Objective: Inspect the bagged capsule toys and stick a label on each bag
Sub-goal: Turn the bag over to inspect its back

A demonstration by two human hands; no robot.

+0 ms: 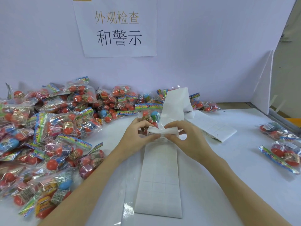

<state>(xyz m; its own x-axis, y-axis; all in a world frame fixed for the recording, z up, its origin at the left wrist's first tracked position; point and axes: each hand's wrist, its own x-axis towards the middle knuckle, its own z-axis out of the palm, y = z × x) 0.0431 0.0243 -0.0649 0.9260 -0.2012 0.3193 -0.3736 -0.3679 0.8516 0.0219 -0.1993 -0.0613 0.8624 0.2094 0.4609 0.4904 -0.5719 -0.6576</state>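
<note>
Pinching with the left hand, thumb and curled fingers closed on a bagged capsule toy and on the near end of the folded label strip at mid-table. Pinching with the right hand too, thumb and forefinger curled onto the same fold of white backing paper, fingertips nearly meeting those of the left. Cannot tell whether a single label is lifted between the fingers. Running from that fold, one length of strip toward the body with its grid of labels faint, another rising behind the hands toward the wall.

Crowding the left side, a deep pile of bagged toys, reaching the table's left edge and the back wall. Lying at the far right, near that edge, a small group of bags, well apart from the hands. Resting just right of the strip, a flat sheet of labels. Leaving bare white table between right forearm and right-hand bags. Hanging on the wall above, a printed sign.
</note>
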